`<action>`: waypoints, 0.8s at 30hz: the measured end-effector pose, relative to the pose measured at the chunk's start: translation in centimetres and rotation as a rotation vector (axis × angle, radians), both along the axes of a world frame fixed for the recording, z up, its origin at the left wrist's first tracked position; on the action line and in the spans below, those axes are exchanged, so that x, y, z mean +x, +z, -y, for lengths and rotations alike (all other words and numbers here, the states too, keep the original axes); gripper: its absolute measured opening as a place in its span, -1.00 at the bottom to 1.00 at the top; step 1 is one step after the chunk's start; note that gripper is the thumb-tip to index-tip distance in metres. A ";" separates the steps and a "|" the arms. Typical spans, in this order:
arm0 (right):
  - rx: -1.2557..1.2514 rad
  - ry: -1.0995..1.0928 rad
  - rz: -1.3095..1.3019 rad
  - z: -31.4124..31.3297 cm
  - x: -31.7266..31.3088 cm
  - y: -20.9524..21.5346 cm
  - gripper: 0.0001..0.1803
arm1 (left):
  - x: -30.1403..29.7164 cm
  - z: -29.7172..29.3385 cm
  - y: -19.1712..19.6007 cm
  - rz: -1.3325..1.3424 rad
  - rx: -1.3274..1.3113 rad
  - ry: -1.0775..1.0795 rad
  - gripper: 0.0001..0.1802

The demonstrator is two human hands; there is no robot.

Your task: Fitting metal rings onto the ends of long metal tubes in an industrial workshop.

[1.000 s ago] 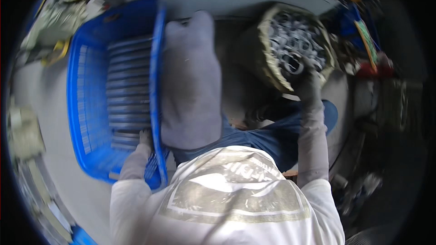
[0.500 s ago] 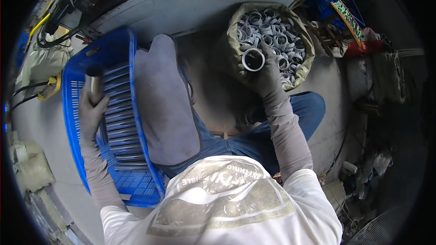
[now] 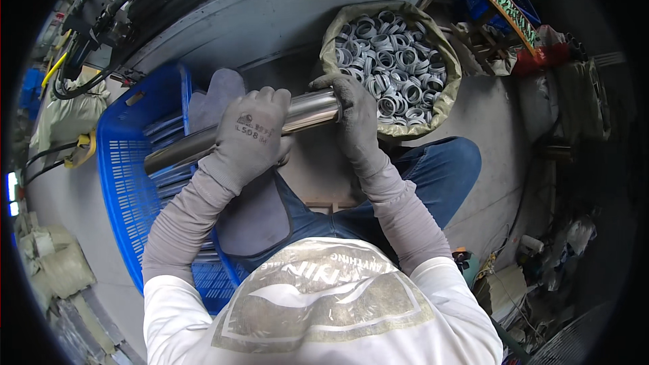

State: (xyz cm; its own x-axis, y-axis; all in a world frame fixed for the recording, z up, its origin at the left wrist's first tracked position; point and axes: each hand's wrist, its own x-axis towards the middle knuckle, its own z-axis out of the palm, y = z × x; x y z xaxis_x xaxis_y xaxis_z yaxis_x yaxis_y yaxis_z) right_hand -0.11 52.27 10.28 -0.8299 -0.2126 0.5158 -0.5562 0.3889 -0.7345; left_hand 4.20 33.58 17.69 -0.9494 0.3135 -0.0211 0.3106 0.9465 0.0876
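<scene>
**Steel tube held across the lap in both gloved hands**

Steel, polished and round, the tube (image 3: 230, 136) is held roughly level across the lap, its left end reaching out over the blue crate (image 3: 128, 182) and its right end near the sack (image 3: 443, 105). The left hand (image 3: 249, 136), in a grey glove, is wrapped over the middle of the tube from above, fingers curled fully round it. The right hand (image 3: 353, 116), gloved likewise, is closed over the right end of the tube, so that the end itself is hidden; whether anything is pinched between glove and tube cannot be told.

More tubes of the same kind are seen lying side by side in the crate, which stands on the floor at the person's left. The sack, of drab cloth with its mouth rolled open, is filled with grey rings (image 3: 389, 61) and stands just beyond the right hand. A grey cloth (image 3: 253, 220) is draped over the left knee, under the tube. Blue trousers are seen on the right leg (image 3: 439, 169), which is bent beside the sack.
</scene>
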 end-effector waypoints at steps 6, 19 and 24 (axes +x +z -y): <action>0.040 -0.075 -0.020 0.4 -0.1 -1.3 -0.72 | -0.2 -0.8 -0.4 -0.029 -0.128 -0.033 -0.42; -1.031 0.080 1.056 -3.5 -2.0 1.2 -0.57 | 4.8 0.3 -1.3 -0.089 0.896 -0.055 -0.39; -0.251 0.039 0.352 -3.7 -4.1 -3.0 -0.65 | 1.5 6.5 -5.8 -0.425 1.194 0.119 -0.61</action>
State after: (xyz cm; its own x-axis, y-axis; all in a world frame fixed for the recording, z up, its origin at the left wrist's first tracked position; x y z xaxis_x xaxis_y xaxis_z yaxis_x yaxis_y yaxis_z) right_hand -4.24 55.92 7.29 -0.9582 -0.1515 0.2427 -0.2659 0.1580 -0.9510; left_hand 5.68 27.12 11.86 -0.8356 -0.1596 0.5257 0.4422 0.3725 0.8159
